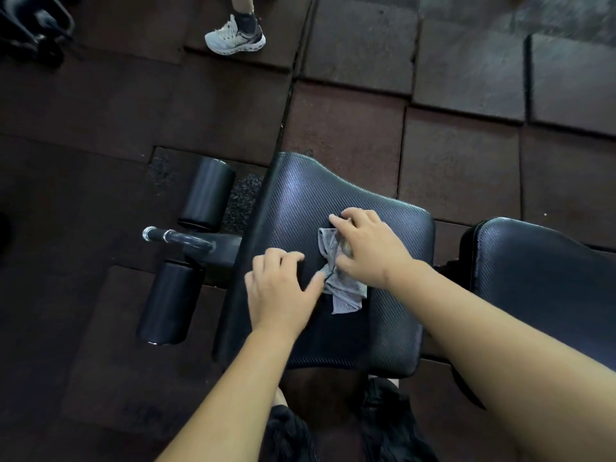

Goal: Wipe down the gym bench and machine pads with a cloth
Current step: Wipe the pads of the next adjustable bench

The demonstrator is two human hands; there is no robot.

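Grey cloth (340, 288) on bench seat pad (300, 201)
The cloth is bunched under the right hand (370, 248), whose fingers (336, 220) are curled onto it. The left hand (280, 291) is rested beside it on the pad, fingers bent, thumb spread. Foam rollers (206, 191) are mounted at left.

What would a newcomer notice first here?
Two bare hands at centre: the right hand holds a crumpled grey cloth against the black seat pad, and the left hand rests beside it. Left of the pad lie two black foam rollers; a white sneaker stands at the top.
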